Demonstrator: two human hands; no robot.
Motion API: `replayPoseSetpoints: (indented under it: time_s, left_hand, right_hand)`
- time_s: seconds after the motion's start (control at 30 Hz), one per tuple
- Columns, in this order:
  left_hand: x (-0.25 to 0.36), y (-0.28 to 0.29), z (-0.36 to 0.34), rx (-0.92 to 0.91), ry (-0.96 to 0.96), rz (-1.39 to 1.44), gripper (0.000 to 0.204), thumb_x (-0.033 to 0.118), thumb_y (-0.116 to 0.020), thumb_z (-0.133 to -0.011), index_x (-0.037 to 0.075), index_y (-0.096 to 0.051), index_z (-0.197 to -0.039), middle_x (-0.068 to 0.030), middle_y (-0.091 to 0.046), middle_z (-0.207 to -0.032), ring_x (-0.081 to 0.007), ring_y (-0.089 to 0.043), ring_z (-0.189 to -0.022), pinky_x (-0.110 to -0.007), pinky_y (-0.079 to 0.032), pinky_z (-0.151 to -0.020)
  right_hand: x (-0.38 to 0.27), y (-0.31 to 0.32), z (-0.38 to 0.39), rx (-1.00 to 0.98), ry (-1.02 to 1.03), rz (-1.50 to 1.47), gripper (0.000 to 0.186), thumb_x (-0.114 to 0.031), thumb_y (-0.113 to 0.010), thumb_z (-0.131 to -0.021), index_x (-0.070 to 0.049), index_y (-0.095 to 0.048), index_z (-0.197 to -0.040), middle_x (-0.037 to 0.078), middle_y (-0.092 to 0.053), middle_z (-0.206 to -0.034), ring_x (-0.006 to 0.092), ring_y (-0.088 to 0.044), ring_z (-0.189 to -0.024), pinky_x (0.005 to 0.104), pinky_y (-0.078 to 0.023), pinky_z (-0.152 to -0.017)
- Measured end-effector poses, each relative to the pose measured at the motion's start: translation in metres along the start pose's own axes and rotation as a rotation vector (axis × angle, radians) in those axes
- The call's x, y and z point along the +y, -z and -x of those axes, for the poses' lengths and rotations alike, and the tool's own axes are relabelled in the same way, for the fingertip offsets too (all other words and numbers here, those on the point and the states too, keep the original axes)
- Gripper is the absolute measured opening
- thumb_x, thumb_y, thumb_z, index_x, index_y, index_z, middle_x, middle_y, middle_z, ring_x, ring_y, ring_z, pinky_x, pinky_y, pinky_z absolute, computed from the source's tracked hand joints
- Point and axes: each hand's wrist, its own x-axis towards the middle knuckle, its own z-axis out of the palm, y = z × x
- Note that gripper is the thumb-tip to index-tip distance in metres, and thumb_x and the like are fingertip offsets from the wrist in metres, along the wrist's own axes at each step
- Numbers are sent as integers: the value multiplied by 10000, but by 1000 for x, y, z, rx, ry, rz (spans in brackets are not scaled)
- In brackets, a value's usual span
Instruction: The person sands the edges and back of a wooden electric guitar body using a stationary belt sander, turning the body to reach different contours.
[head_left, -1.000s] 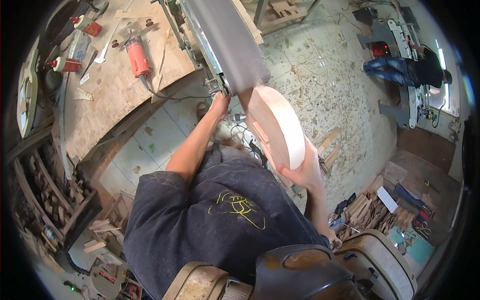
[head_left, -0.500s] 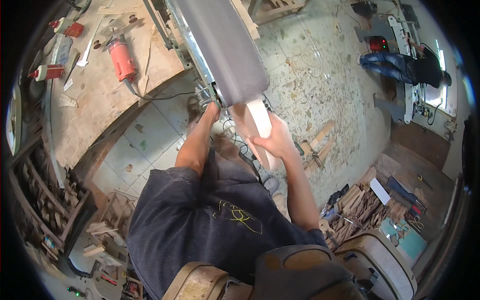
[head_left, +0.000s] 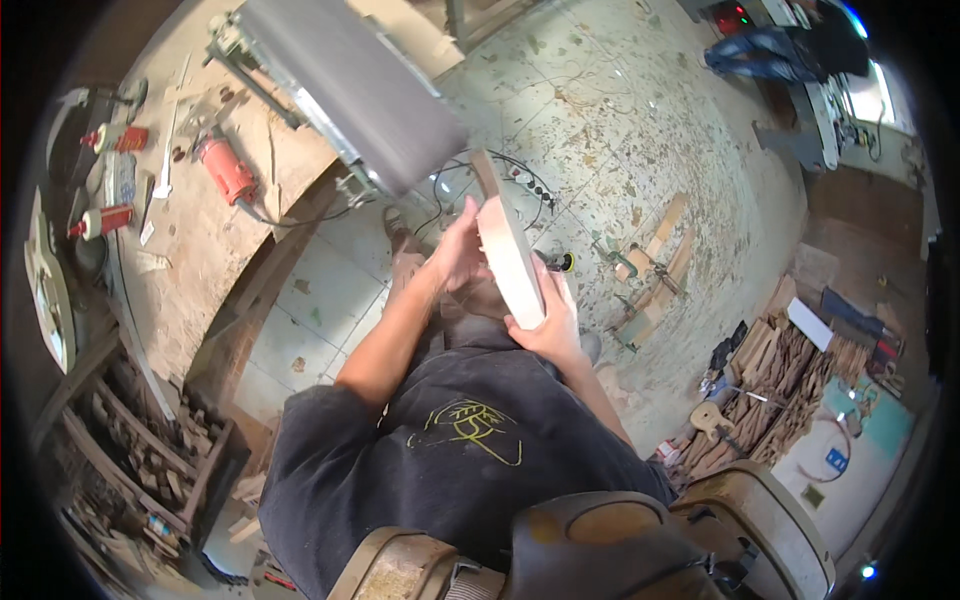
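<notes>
hands: we hold a pale wood piece (head_left: 510, 262) edge-on; left hand (head_left: 455, 250) flat against its left face with fingers only partly curled, right hand (head_left: 548, 322) wrapped around its lower end.
wood piece: in the air over the floor (head_left: 620, 130), upper tip just beside the lower end of the sander belt (head_left: 350, 90); we cannot tell whether it touches.
sander: long grey belt on a frame, sticks out past the counter (head_left: 200, 270) edge toward us.
counter: left of the hands, dusty; red power tool (head_left: 224, 170) with a cord, two red-capped tubes (head_left: 110, 138), flat metal strips (head_left: 166, 150). A pale guitar-shaped blank (head_left: 48, 285) lies at the far left rim.
floor: stained tiles, black cable and power strip (head_left: 528, 185) just behind the wood piece, clamps and wood strips (head_left: 650, 262) to the right.
right side: heap of wood offcuts (head_left: 780, 385), small guitar body (head_left: 712, 418) leaning by it.
below left: rack of wood blocks (head_left: 140, 455) under the counter.
other person: top right, blue trousers (head_left: 760, 55), well apart from us.
in the way: left hand covers part of the piece's face; our torso in a dark shirt (head_left: 440, 460) blocks the floor below the hands.
hidden: the piece's broad face is turned away, so its outline is unclear; contact point with the belt is hard to read.
cut off: sander top and the other person run out of frame; rim is dark and bent.
</notes>
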Motion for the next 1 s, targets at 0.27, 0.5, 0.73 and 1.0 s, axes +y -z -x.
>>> replayPoseSetpoints:
  time_s: [0.27, 0.5, 0.73, 1.0]
  left_hand:
    - [23, -104, 9, 205, -24, -777, 715, 366, -773, -715, -32, -610, -1287, -172, -698, -1198, -278, -660, -1114, -394, -510, -951]
    - [3, -138, 49, 255, -383, -1304, 735, 254, -710, -629, -59, -596, -1284, -200, -704, -1103, -296, -672, -1032, -397, -501, -939]
    - [-1, -123, 71, 62, -411, -1058, 764, 174, -713, -603, -58, -586, -1319, -112, -677, -1179, -197, -631, -1096, -341, -484, -987]
    - [9, -111, 79, -65, -447, -945, 765, 183, -693, -523, -49, -658, -1251, -107, -704, -1137, -188, -642, -1066, -317, -485, -984]
  right_hand:
    - [44, -5, 46, 267, 59, 240, 1133, -397, -898, -655, -123, -307, -1581, 293, -439, -1356, 482, -454, -1254, 543, -410, -1052]
    - [74, 71, 57, 297, 123, 130, 1136, -600, -842, -701, -116, -312, -1582, 325, -440, -1412, 499, -464, -1299, 529, -397, -1094]
    - [136, 258, -13, 648, 72, 97, 886, -421, -840, -772, -15, -479, -1472, 232, -496, -1474, 352, -469, -1368, 446, -364, -1139]
    - [102, 270, -9, -88, 94, -669, 820, -179, -924, -604, -12, -597, -1338, 128, -668, -1270, 249, -607, -1204, 388, -466, -1053]
